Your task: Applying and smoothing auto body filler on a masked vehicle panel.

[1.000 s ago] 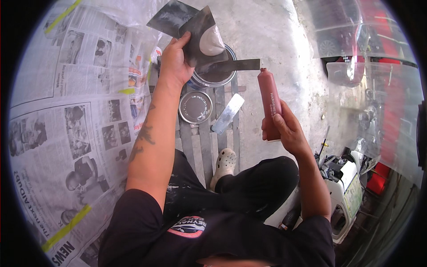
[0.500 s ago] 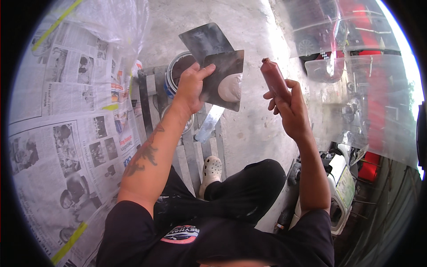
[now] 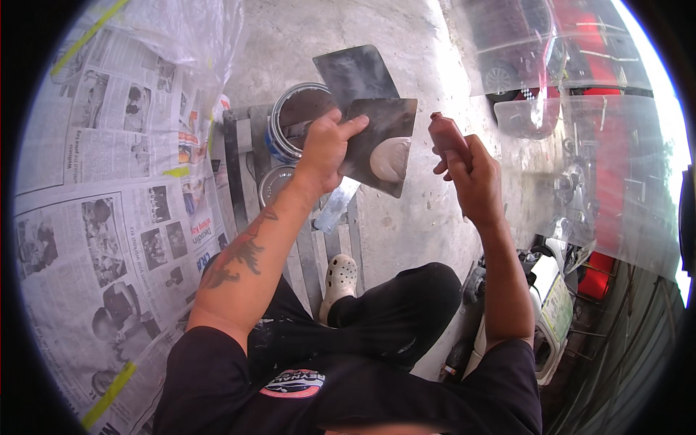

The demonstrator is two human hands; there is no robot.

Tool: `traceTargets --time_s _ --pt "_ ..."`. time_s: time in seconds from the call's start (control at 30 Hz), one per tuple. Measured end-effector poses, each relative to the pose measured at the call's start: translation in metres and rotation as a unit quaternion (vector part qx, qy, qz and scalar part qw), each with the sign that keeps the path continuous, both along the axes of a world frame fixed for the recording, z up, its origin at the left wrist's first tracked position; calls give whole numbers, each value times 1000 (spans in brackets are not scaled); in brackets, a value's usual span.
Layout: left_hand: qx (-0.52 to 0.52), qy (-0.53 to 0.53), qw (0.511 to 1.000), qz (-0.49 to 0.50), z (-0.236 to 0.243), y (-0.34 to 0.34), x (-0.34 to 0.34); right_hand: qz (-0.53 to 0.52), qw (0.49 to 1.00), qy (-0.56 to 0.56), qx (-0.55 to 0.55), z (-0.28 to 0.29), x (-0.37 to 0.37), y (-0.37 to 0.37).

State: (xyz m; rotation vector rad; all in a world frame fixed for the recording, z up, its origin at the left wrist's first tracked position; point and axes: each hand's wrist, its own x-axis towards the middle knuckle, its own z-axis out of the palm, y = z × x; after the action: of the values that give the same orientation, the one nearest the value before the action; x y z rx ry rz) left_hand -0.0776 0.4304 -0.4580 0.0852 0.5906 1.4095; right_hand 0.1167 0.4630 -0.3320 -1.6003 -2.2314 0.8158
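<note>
My left hand (image 3: 322, 152) grips two dark, flat plates, one fanned out behind the other: the far plate (image 3: 351, 72) and the near plate (image 3: 373, 127), which carries a pale blob of paste (image 3: 389, 158). In my right hand (image 3: 475, 177) is a dark red tube (image 3: 445, 133), nozzle pointing up toward the upper left, beside the near plate. Beyond my left hand stands an open tin (image 3: 274, 134) with dark contents and a metal rim. A round lid (image 3: 274, 187) lies below it, partly behind my left arm, and a shiny metal strip (image 3: 335, 206) lies beside them.
The tin rests on a grey slatted stand (image 3: 233, 174). Newspaper sheets (image 3: 101, 181) with yellow tape and clear plastic cover the left side. My foot in a pale clog (image 3: 337, 279) is below. Right are a red vehicle (image 3: 551, 36) behind translucent sheeting and white parts (image 3: 540, 312).
The plates moved right and down from over the tin, exposing more of its top. My right hand rose slightly, and the tube tilted toward the left. The camera view shifted a little.
</note>
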Motion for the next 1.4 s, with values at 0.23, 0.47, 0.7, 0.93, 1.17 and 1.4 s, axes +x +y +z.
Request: traceTargets --time_s 0.23,0.47,0.7,0.93,1.17,1.4 --pt "-2 10 1000 -4 4 -2 6 27 998 -18 48 0 -4 0" --pt "12 19 1000 3 7 -4 10 25 995 -34 93 -6 -1 -1" --pt "17 22 1000 10 5 -5 11 18 993 -35 108 -8 -3 -2" --pt "23 24 999 17 8 -7 10 15 994 -41 101 -3 -11 -6" --pt "27 24 999 23 9 -8 11 36 994 -7 105 -1 -16 -6" --pt "20 15 999 28 9 -7 13 36 991 -30 129 -3 -14 -5"
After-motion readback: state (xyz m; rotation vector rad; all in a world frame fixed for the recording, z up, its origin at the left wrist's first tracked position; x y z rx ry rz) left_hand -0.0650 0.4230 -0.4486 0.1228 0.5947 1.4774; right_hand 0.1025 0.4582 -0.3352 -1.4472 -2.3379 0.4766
